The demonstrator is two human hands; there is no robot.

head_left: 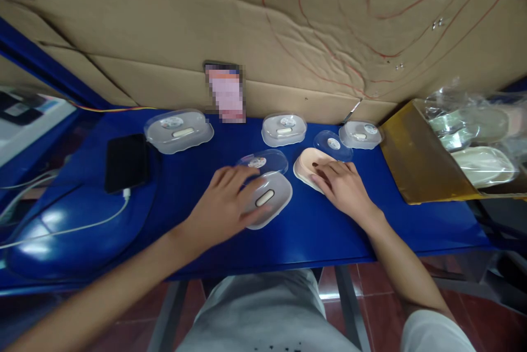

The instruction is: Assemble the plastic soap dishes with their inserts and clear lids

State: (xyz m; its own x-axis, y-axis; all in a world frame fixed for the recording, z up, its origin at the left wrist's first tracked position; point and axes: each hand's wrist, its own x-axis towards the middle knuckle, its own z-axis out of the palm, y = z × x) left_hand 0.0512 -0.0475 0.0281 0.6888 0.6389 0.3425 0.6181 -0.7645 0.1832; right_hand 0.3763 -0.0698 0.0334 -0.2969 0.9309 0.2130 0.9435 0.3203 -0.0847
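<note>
My left hand [228, 204] is open, fingers apart, over the left side of a grey-white oval plastic box [274, 204] with a white pill-shaped piece [264, 197] in its middle. Just behind that box lies a clear lid [272, 161] with a round sticker, partly covered by my fingers. On the right, a pale pink oval box [304, 168] with a dark oval spot sits under my right hand [341, 182]. Its fingers are bent at the box's inside; whether they hold anything small is hidden. Behind it rests another clear lid [329, 143] with a sticker.
Lidded boxes stand along the back: one at left [181, 132], one in the middle [284, 129], one at right [361, 135]. A black phone [127, 164] on a white cable lies left. A cardboard carton [415, 160] of wrapped boxes stands right. Cardboard [164, 28] walls the back.
</note>
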